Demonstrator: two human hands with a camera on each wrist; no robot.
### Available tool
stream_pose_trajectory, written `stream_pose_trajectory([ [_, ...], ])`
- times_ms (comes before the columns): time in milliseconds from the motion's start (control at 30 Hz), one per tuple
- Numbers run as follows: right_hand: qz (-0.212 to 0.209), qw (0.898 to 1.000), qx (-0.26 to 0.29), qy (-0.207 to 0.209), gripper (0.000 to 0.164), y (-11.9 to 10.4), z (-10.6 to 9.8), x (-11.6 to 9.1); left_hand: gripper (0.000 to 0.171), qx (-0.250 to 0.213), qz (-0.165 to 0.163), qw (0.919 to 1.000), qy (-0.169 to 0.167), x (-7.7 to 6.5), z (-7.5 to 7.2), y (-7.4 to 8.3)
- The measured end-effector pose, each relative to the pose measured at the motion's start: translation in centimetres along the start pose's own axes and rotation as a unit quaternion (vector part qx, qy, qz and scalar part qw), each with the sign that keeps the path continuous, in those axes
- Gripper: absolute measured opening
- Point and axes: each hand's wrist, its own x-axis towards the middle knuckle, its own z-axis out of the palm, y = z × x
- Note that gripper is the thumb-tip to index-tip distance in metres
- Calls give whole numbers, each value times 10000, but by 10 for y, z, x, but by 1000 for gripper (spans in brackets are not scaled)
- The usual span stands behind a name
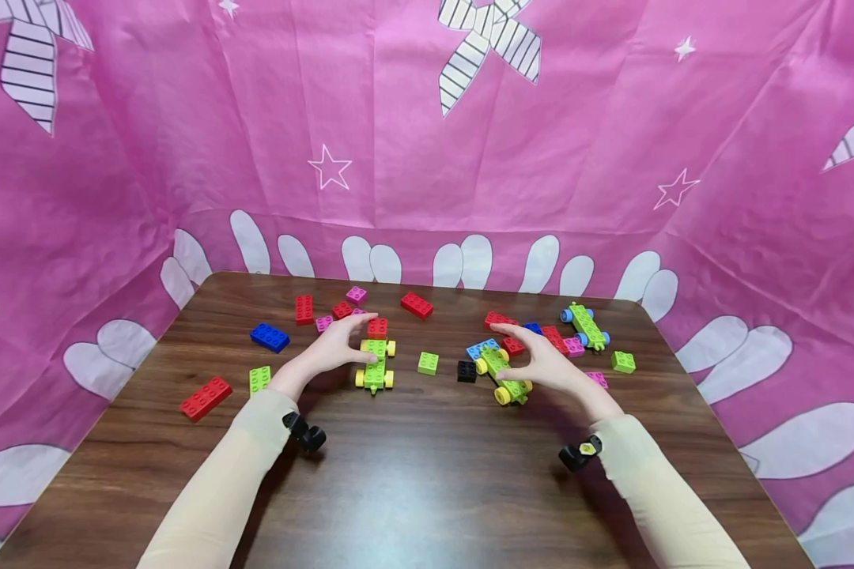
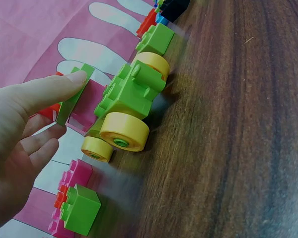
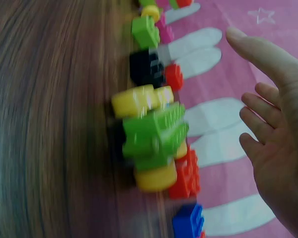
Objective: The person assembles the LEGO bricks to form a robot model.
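Observation:
My left hand (image 1: 332,345) reaches beside a green wheeled base (image 1: 375,370) with yellow wheels. Its thumb and fingers are spread apart around the far end of the base. A pink brick (image 2: 87,106) and a green piece (image 2: 68,105) rise there, and the thumb overlaps the green piece in the left wrist view. A red brick (image 1: 378,328) shows by the fingertips in the head view. My right hand (image 1: 541,363) hovers with spread fingers near a second green base (image 1: 510,386) with yellow wheels; a gap separates palm and base in the right wrist view.
Between the two bases lie a green brick (image 1: 428,363) and a black brick (image 1: 466,371). A third green base (image 1: 585,325) with blue wheels stands at the back right. Loose bricks include a blue one (image 1: 269,337) and a long red one (image 1: 205,397) at left. Pink cloth (image 1: 413,182) surrounds the table.

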Motion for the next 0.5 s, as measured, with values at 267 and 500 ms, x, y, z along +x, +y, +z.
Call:
stream_pose_trajectory([
  [267,-94,9981,13,-604,94,22,-7,-10,79,3,-31,10000,0,1,0,-2],
  [500,-5,9907,353,-1316,108,32,-6,-9,79,13,-75,10000,-21,1,-1,-1],
])
